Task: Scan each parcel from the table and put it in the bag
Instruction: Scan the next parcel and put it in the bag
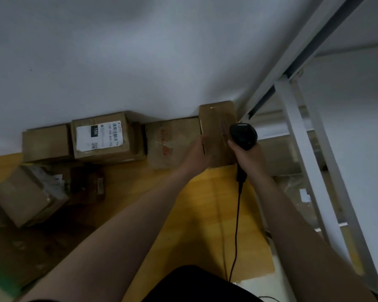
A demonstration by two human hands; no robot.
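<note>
At 1 o'clock, a tall cardboard parcel [216,127] on end at the far edge of the yellow desk [205,203], upper end up against the white wall [118,62]. Lower end down at the desk surface; resting or just lifted, cannot tell. On its left edge, the left hand [195,154], fingers curled round that edge and clamped on the cardboard, though too blurred to read each finger. Just right of the parcel, the right hand [250,158], fingers wrapped tight round the handle of a black barcode scanner [243,136], scanner head overlapping the parcel's right edge. From the handle, a black cable [236,214] trailing toward 6 o'clock, close to the desk's right edge.

Along the wall from 10 to 12 o'clock, a row of three: plain brown box [46,141], box with a white shipping label [100,138], low box with red print [172,142]. This last one right beside the held parcel's left side, touching or not unclear. At 9 o'clock, a tilted carton [28,195], with a small dark box [90,184] just beside it.

Yellow surface showing between the two forearms, down to 6 o'clock. Tighter on the right: a white metal shelf frame [303,149] slanting from 1 to 5 o'clock just beyond the desk's right edge, near the right forearm.
</note>
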